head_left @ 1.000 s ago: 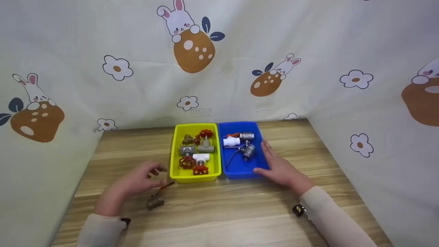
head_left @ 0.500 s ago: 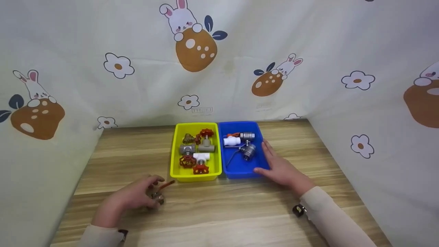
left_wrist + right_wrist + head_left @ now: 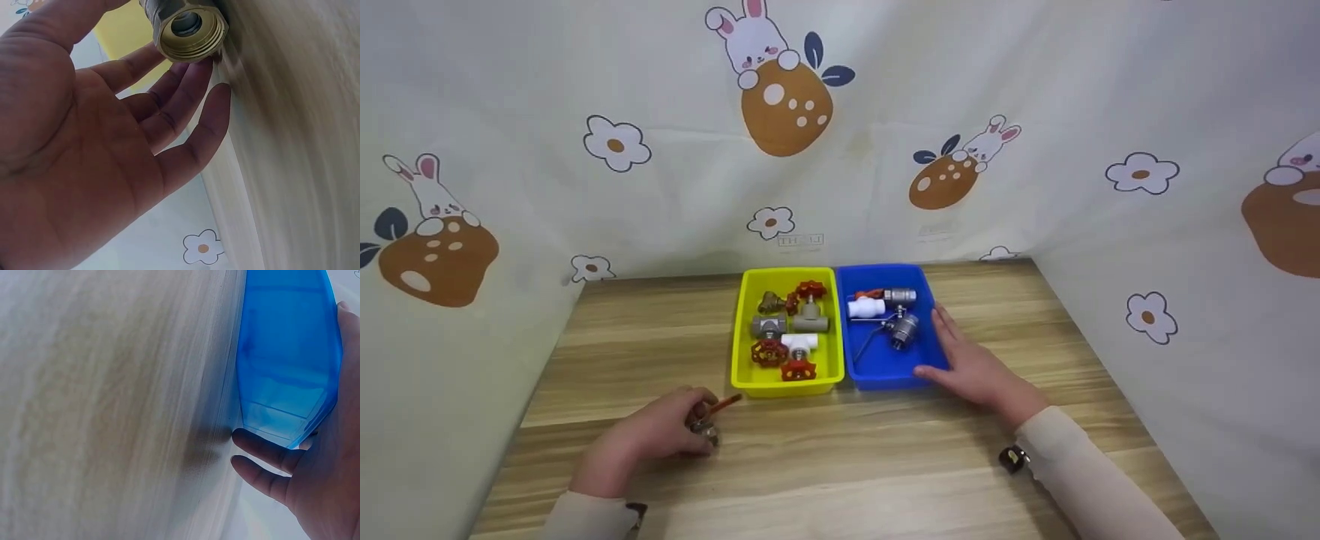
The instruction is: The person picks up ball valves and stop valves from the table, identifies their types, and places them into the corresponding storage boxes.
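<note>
My left hand (image 3: 664,426) is at the front left of the table, thumb and fingers around a ball valve (image 3: 706,432). Its orange-red lever (image 3: 726,403) sticks out toward the yellow bin. In the left wrist view the brass threaded end of the valve (image 3: 194,50) faces the camera, between thumb and fingers. My right hand (image 3: 975,371) rests against the right side of the blue bin (image 3: 889,379), its fingers stretched along the wall and the thumb at the front corner. The right wrist view has two straight fingers (image 3: 264,453) beside that bin.
A yellow bin (image 3: 787,388) stands tight against the blue one, with several red-handwheel valves (image 3: 799,370) in it. Inside the blue bin are a white valve (image 3: 866,308) and metal lever valves (image 3: 904,330). Patterned cloth (image 3: 840,180) hangs around the table (image 3: 840,465).
My left hand has come down and back from beside the yellow bin onto the ball valve, and its fingers have closed around it. The right hand has stayed on the blue bin.
</note>
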`<control>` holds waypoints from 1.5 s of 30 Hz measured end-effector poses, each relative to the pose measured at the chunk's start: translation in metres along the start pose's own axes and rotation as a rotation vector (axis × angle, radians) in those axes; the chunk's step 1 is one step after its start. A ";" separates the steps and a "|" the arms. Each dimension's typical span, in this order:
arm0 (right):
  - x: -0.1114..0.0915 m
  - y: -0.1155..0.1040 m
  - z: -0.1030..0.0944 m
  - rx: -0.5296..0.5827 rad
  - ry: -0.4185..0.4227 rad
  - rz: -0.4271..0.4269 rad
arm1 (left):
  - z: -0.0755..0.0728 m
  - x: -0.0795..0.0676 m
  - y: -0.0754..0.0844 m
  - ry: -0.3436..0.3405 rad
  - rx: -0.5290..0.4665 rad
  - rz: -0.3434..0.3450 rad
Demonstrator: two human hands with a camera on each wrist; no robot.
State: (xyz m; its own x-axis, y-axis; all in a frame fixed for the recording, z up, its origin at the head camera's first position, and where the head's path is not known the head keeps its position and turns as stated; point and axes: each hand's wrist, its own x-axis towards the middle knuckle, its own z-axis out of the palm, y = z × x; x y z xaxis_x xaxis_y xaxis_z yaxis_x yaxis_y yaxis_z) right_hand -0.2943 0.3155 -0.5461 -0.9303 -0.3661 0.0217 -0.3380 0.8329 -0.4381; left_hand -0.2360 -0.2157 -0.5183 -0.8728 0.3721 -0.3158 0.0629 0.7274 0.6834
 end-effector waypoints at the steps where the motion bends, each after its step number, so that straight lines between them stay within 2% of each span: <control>1: 0.000 0.000 0.000 0.000 0.002 0.001 | 0.000 0.000 0.001 0.001 0.006 0.004; 12: 0.000 -0.002 0.000 0.000 0.003 0.000 | 0.006 0.002 -0.001 0.028 0.063 0.013; 23: 0.001 0.000 0.001 0.003 0.015 -0.012 | 0.009 0.006 0.001 0.031 0.067 -0.001; 31: 0.000 0.000 0.001 0.012 0.016 -0.006 | 0.011 0.010 -0.001 0.039 0.067 0.031; 38: 0.000 -0.001 0.000 0.010 0.006 -0.005 | 0.011 0.011 0.003 0.024 0.060 -0.046; 45: 0.000 -0.001 0.000 0.004 0.006 -0.004 | 0.011 0.012 0.005 0.006 0.037 -0.080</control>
State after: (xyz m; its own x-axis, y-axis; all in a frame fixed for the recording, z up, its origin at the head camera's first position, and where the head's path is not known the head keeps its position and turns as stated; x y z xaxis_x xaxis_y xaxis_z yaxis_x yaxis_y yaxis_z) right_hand -0.2941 0.3146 -0.5457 -0.9297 -0.3672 0.0292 -0.3416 0.8296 -0.4416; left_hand -0.2408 -0.2007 -0.5259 -0.8786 0.3084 -0.3646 0.0105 0.7757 0.6310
